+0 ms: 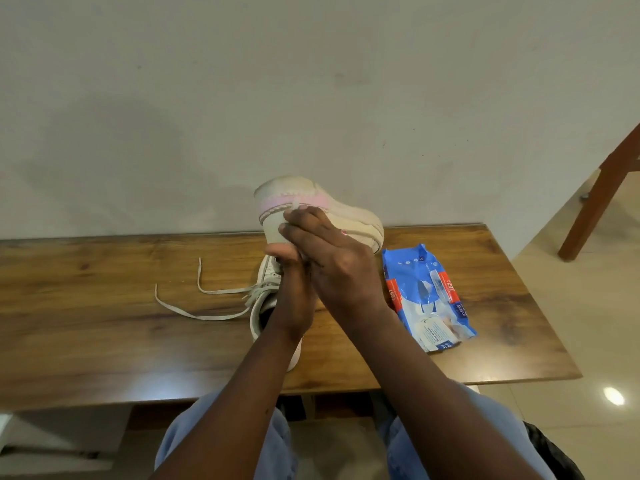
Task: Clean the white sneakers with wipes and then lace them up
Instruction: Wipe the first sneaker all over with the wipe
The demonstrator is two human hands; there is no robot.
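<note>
Sneaker under inspection is held up above the far edge of the table, at 12 o'clock from both hands. It is tipped on its side so that the sole edge faces me. I note an off-white upper, a thick cream sole with a grey-brown soiled patch on top, a pink band across the side and a scalloped stitched trim beneath that band. I can read no brand mark on it.

Left hand comes up from 6 o'clock and grips the sneaker from below. Its thumb is on the lower edge; the other fingers are hidden behind the right hand. Right hand lies over the left, its fingers nearly straight, pressing a small white wipe against the pink band.

Second sneaker rests on the table directly under the hands, opening towards me. Its laces are loose and trail out to 9 o'clock.

Pack, blue and white, lies flat on the table at 3 o'clock from the hands, apart from both shoes. It carries orange tags. One shows digits I take for 297, upside down from my view. The white panel's print is too small to read.
</note>
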